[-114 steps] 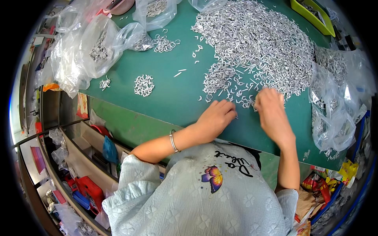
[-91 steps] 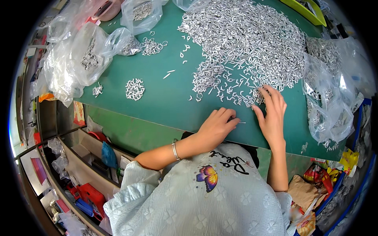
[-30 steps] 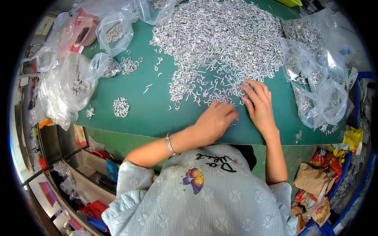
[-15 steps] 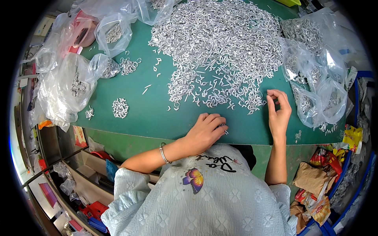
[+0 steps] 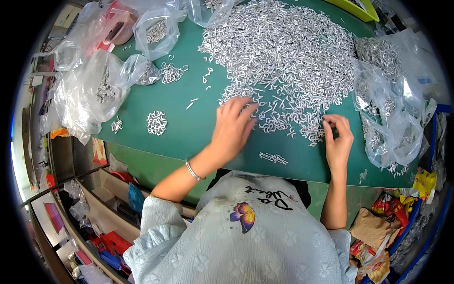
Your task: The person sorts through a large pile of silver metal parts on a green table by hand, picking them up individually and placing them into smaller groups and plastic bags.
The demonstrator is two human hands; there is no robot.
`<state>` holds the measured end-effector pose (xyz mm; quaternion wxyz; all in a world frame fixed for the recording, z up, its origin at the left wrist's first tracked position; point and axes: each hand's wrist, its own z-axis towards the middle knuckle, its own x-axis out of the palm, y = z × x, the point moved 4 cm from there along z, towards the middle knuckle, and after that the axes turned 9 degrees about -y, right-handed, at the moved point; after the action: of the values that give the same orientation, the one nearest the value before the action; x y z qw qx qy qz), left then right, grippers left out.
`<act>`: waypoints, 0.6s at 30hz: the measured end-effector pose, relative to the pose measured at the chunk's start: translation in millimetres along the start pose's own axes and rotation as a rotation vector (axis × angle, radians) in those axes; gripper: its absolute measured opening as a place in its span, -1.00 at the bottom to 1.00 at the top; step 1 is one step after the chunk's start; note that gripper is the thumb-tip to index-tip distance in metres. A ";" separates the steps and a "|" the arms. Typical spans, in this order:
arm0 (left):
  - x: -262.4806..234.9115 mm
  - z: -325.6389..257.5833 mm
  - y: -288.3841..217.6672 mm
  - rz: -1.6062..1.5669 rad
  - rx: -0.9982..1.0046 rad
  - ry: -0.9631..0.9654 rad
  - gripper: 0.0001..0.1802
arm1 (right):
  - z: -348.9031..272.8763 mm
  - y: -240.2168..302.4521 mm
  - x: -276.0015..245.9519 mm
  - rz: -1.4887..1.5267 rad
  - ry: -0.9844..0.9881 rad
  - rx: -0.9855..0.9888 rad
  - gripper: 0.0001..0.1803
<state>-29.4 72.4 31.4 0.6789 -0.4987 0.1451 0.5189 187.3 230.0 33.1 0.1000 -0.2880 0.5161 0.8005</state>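
Note:
A large heap of small silvery metal pieces (image 5: 283, 52), many curved or hook-like, covers the far middle of the green table (image 5: 198, 137). My left hand (image 5: 231, 125) reaches to the heap's near left edge, palm down, fingers stretched and a little apart. At the heap's near right edge is my right hand (image 5: 338, 135), its thumb and curled fingertips drawn close together; anything between them is too small to make out. A small bunch of straight metal pins (image 5: 273, 158) lies near the table's front edge, between my hands.
To the left lie a round cluster of curved pieces (image 5: 157, 123), a smaller cluster (image 5: 117, 124) and a group of rings (image 5: 172, 73). Clear plastic bags of metal parts (image 5: 101, 87) stand at the left, more bags (image 5: 392, 109) at the right. A yellow-green tray (image 5: 366, 13) sits at the back right.
My left hand has moved from the table's front edge forward to the heap, leaving the pins on the table. My right hand stays by the heap's right edge. The whole view has shifted slightly.

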 end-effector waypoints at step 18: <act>-4.0 26.2 46.0 0.127 -0.064 -0.067 -0.65 | 17.8 12.7 20.8 -0.383 0.272 -0.112 -0.85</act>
<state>-78.6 90.1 22.1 0.6326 -0.4924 0.1370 0.5819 158.2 237.2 36.4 0.1636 -0.4909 0.4155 0.7480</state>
